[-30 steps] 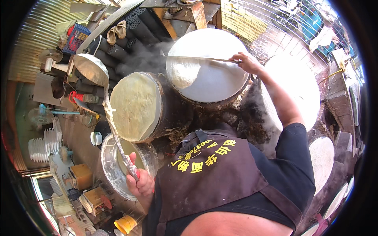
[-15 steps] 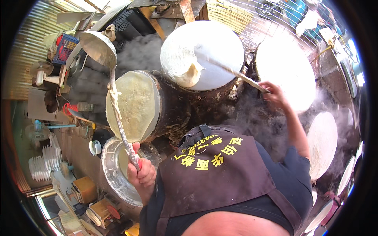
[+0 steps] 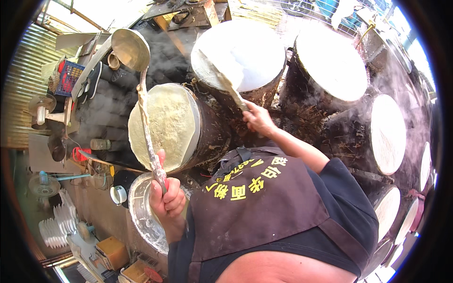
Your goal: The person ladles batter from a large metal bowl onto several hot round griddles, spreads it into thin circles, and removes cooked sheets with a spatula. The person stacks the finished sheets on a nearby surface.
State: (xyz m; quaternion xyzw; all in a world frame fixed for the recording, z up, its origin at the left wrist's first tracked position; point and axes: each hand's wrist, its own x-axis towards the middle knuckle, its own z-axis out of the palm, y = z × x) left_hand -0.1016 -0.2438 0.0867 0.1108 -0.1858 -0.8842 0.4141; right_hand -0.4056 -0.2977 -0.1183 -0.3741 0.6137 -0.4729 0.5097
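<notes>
My left hand is closed around the batter-smeared handle of a large metal ladle, its bowl raised at the upper left. My right hand grips one end of a long flat stick. The stick's far end lies over the bright white round top of a drum, where a pale heap shows beside it. Under the ladle handle is another drum, its top covered by a round, pale yellowish sheet. Beside my left wrist sits a wide translucent tub, partly hidden by my forearm.
More steaming drums with round white tops stand to the right, among them a near one and a farther one. At the left are a blue crate, a fan, a white-rimmed pot and stacked white trays.
My right hand has swung left and nearer my body, sweeping the stick toward the left side of the drum top. The ladle stays raised in my left hand. The whole view has shifted.
</notes>
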